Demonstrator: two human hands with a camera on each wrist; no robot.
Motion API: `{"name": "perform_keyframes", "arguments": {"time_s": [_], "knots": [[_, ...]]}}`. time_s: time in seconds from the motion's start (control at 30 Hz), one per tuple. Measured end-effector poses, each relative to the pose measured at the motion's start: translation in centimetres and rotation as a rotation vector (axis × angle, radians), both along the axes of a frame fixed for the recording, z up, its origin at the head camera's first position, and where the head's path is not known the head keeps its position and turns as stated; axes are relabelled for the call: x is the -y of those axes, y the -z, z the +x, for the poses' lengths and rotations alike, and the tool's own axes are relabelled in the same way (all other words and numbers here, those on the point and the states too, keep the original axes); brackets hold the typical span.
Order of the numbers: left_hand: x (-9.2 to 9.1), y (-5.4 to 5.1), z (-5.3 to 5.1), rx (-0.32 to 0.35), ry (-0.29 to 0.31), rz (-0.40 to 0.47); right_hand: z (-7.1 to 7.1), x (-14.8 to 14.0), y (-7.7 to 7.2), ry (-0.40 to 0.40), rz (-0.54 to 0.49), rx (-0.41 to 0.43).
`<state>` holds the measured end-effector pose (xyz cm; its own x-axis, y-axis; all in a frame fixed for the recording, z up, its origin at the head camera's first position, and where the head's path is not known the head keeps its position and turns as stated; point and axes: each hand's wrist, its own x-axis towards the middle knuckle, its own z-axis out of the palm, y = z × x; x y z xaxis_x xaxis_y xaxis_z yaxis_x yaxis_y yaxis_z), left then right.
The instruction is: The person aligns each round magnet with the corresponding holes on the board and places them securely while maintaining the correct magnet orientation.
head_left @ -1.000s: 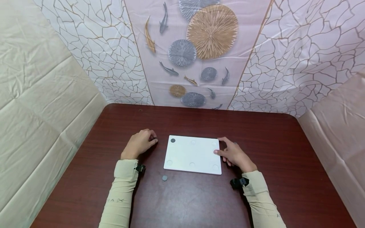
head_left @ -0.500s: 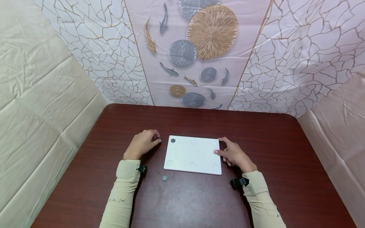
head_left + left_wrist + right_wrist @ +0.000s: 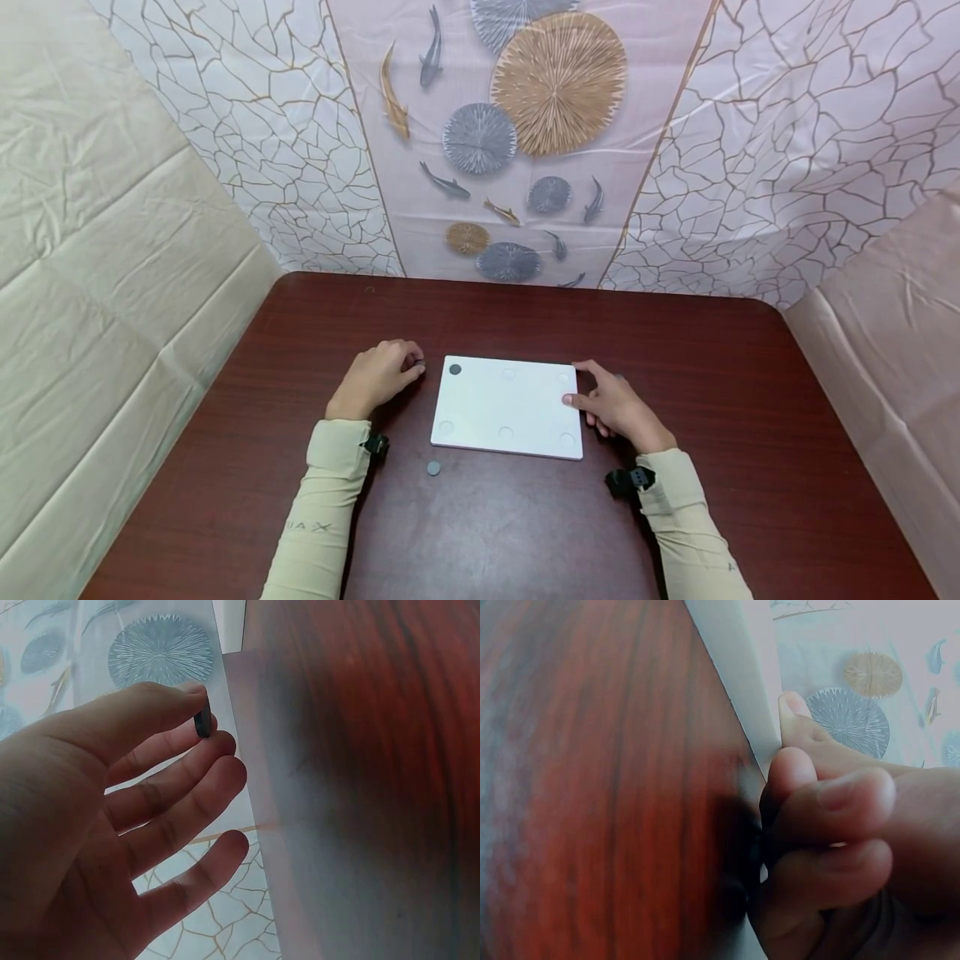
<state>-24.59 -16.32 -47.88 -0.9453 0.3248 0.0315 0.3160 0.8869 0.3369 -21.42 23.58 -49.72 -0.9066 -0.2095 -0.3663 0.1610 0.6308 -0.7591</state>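
Note:
A white rectangular board point(image 3: 506, 406) with shallow round recesses lies on the table; a dark disc point(image 3: 455, 369) sits at its far left corner. Left of the board, the left hand point(image 3: 375, 379) pinches a small dark disc between thumb and index finger; the left wrist view shows this disc point(image 3: 202, 724) edge-on, with the other fingers spread below. At the board's right edge is the right hand point(image 3: 617, 410), its thumb on top and its index finger at the far right corner, gripping the edge. In the right wrist view the remaining fingers point(image 3: 832, 802) are curled beside the board.
A grey disc point(image 3: 433, 468) lies on the table just in front of the board's near left corner. The dark red table point(image 3: 480, 525) reaches back to a patterned cloth point(image 3: 495, 208), with pale cloth point(image 3: 135, 250) along the left side and more on the right.
The left hand has moved slightly right, towards the board, with the disc between its fingers. The right hand and the board have stayed in place.

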Motion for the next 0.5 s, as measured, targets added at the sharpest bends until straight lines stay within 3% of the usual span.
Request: {"name": "perform_keyframes", "arguments": {"time_s": [0.5], "knots": [[-0.35, -0.35, 0.21, -0.018, 0.035, 0.044, 0.1, 0.08, 0.14, -0.007, 0.024, -0.033]]}}
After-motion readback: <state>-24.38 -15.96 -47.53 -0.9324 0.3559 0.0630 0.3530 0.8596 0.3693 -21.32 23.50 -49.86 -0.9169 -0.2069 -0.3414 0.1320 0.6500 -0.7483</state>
